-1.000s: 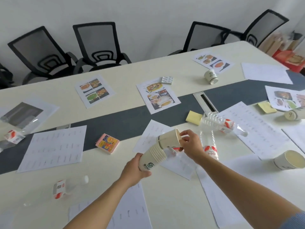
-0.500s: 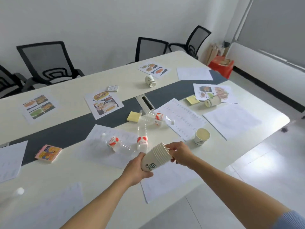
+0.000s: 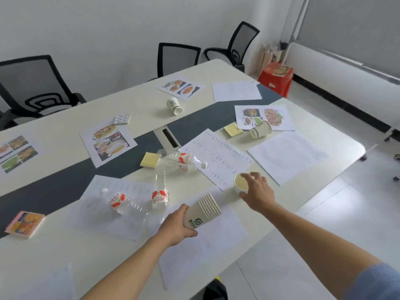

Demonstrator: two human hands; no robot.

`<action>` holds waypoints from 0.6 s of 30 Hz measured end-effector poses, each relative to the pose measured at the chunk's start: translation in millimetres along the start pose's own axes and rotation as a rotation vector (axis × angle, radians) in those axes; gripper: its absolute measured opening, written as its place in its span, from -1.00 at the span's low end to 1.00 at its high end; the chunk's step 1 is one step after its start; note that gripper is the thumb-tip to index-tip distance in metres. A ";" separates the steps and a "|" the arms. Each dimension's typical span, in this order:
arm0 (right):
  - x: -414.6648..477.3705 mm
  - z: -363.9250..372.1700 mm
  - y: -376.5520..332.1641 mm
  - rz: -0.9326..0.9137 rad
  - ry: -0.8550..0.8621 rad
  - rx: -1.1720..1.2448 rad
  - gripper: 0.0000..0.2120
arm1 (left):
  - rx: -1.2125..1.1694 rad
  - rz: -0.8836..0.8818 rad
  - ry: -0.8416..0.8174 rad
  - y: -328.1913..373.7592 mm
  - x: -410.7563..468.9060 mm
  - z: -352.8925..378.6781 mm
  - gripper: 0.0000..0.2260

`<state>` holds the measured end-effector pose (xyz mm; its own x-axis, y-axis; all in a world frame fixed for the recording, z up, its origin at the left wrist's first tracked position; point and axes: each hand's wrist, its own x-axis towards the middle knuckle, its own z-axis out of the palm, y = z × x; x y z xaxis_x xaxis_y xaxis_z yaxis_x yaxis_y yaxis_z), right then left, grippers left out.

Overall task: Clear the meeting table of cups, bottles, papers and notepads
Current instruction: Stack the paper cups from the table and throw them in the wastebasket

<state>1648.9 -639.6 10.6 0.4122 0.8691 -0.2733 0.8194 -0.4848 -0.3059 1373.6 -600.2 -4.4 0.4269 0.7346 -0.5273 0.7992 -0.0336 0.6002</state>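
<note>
Head view. The left hand (image 3: 176, 224) is clenched round the base of a nested cup stack (image 3: 203, 210), held tilted with its mouths pointing up and to the right. The right hand (image 3: 257, 191) is released, its fingers spread over an upright cup (image 3: 240, 184). The thumb is at the cup's near wall, and no closed grip is visible.

The cup stands directly left of the right palm and just right of the stack's mouth, with its axis vertical. The right hand is plainly the nearer. In my judgement the next move is to close on this cup and nest it.

The cup sits on the cream counter (image 3: 54, 256) near its edge. Left of it lie three empty bottles (image 3: 181, 159) and a notepad (image 3: 26, 224). Beyond it lie two tipped cups (image 3: 259, 131), loose papers (image 3: 216, 156) and yellow pads (image 3: 150, 159).

Chairs (image 3: 177, 58) stand at the far side, and a red stool (image 3: 276, 80) stands beyond the counter's end.
</note>
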 end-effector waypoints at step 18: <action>148.4 -42.7 29.3 0.149 -0.121 0.805 -0.56 | -0.009 -0.046 -0.018 81.6 138.6 -21.2 -0.44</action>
<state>1751.1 -520.6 0.1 0.4107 0.7958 -0.4451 0.2044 -0.5561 -0.8056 1489.0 -486.8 -15.7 0.3977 0.7232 -0.5647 0.8141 0.0057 0.5806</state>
